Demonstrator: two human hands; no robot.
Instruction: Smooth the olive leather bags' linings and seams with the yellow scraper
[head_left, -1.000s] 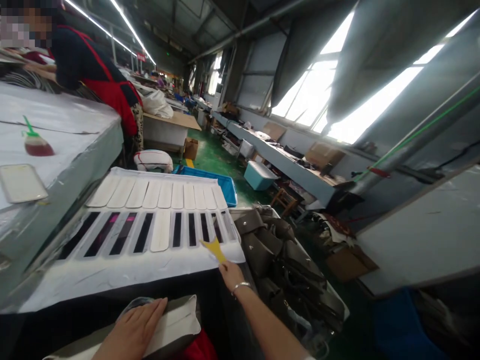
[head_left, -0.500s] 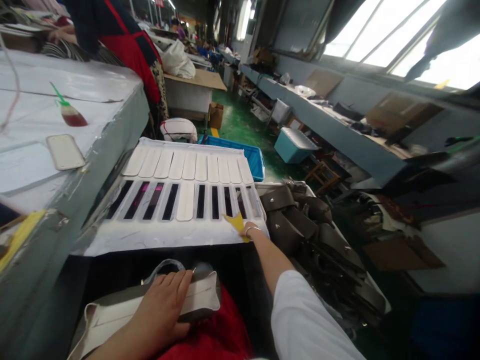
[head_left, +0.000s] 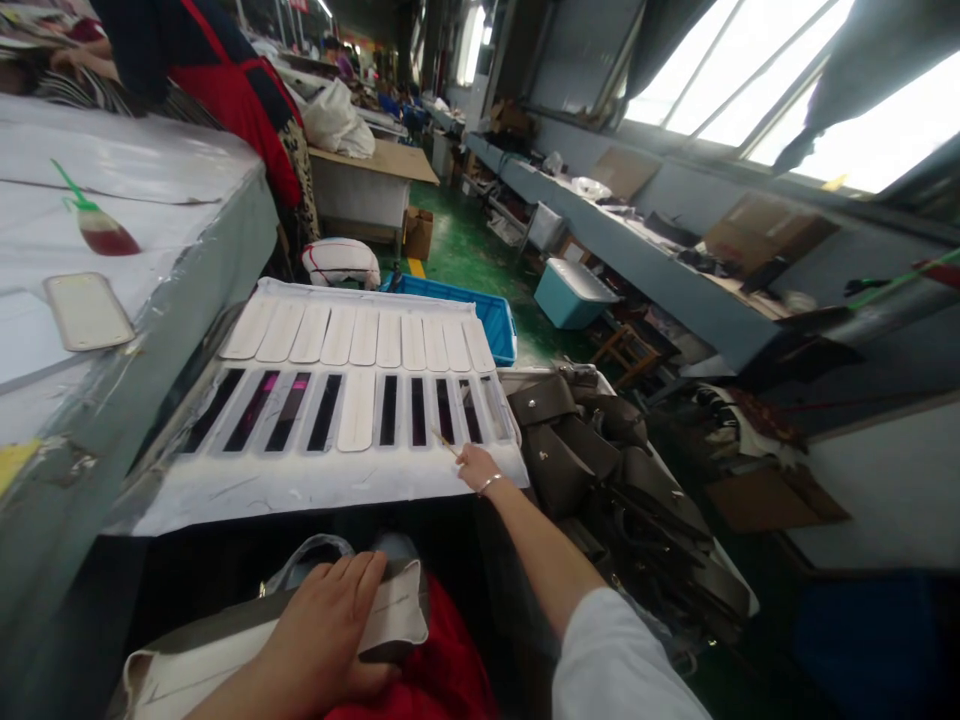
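My left hand (head_left: 330,625) lies flat, fingers stretched out, on a cream and grey bag piece (head_left: 225,650) on my lap. My right hand (head_left: 474,466) reaches forward to the near right part of a white board (head_left: 300,485) and pinches a thin yellow scraper (head_left: 444,441), seen edge-on. The board carries a far row of cream strips (head_left: 360,336) and a near row of dark strips (head_left: 390,410) with one cream strip (head_left: 357,410) among them. My right wrist wears a thin bracelet.
A pile of dark grey-brown bags (head_left: 600,460) lies right of the board. On the left stands a grey table (head_left: 150,260) with a glue bottle (head_left: 101,235) and a small tray (head_left: 86,310). A person in a red apron (head_left: 225,80) works behind it. A blue crate (head_left: 480,315) sits on the green floor.
My right hand has moved a little left along the board's near edge and turned the yellow scraper edge-on. My left hand stays on the bag piece. The camera has tilted down.
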